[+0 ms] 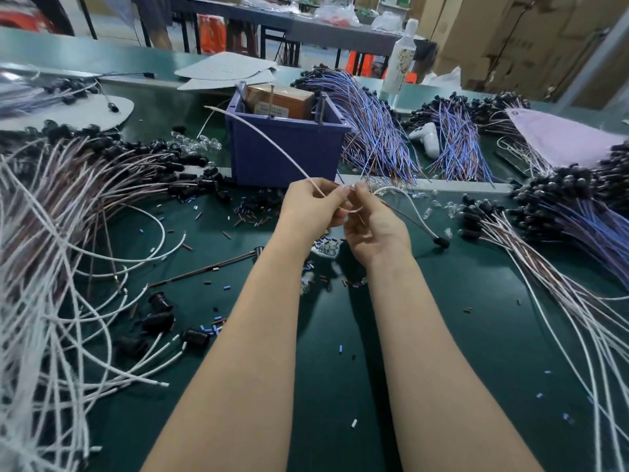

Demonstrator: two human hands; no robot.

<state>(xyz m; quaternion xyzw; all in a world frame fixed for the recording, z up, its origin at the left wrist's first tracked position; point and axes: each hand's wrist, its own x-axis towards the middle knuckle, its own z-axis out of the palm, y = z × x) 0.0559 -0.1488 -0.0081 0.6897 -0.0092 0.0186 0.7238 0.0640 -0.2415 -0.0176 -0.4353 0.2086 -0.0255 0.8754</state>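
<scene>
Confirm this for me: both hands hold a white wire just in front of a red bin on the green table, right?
Not quite. The bin is blue-purple, not red, as the head view shows. The rest stands: the left hand and the right hand hold a white wire just in front of the bin, which sits on the green table.

Both bare forearms reached from the near edge toward the middle, the left forearm (245,335) angling rightward and the right forearm (422,352) angling leftward, so the wrists drew close together. The left hand (311,207) showed its back, fingers curled, thumb and forefinger pinching a white wire (272,144). The right hand (371,229) sat just beside it, slightly nearer, palm turned toward the left hand, fingers curled inward and pinching the same wire. The fingertips of the two hands touched.
</scene>
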